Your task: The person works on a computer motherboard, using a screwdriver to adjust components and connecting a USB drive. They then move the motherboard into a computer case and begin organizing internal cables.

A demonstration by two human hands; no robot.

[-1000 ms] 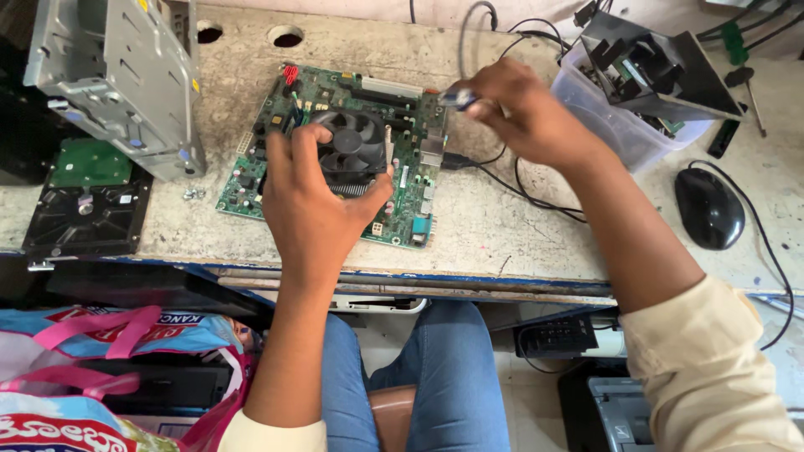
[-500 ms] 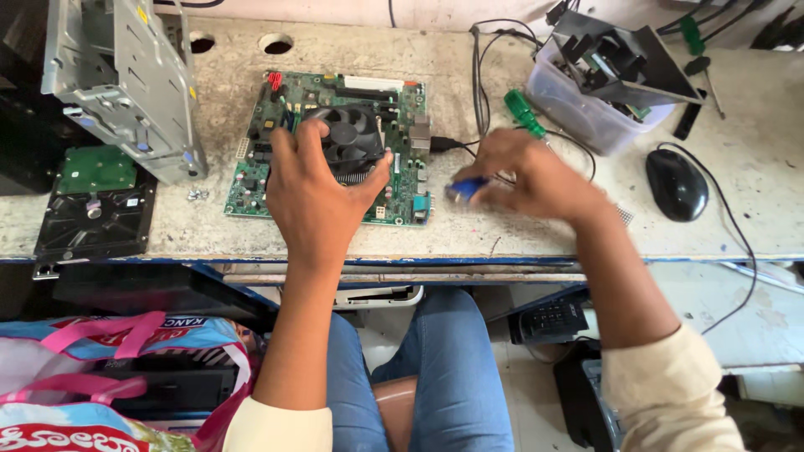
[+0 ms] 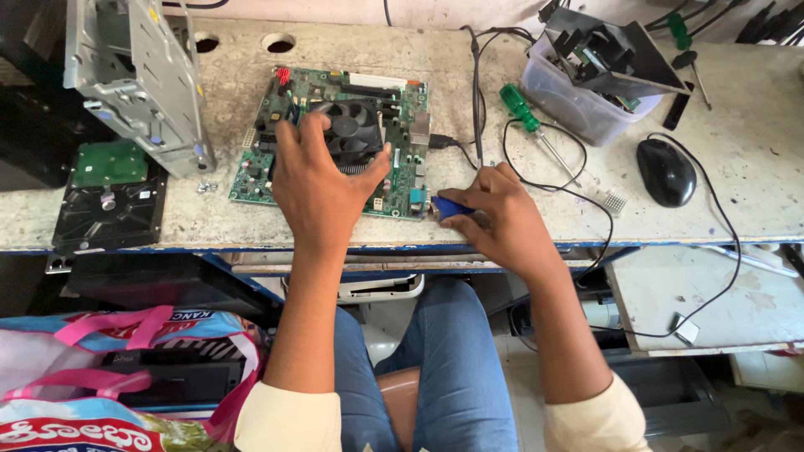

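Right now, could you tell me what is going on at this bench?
A seated person is working on a green motherboard that lies flat on a worn workbench. The left hand rests over the board's black cooler fan, holding it steady. The right hand holds a blue cable plug against the board's near right edge. A green-handled screwdriver, a black mouse and a clear bin of parts lie to the right; a hard drive lies to the left.

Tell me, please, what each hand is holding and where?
Right hand grips a blue connector by its body; left hand presses on the motherboard's fan.
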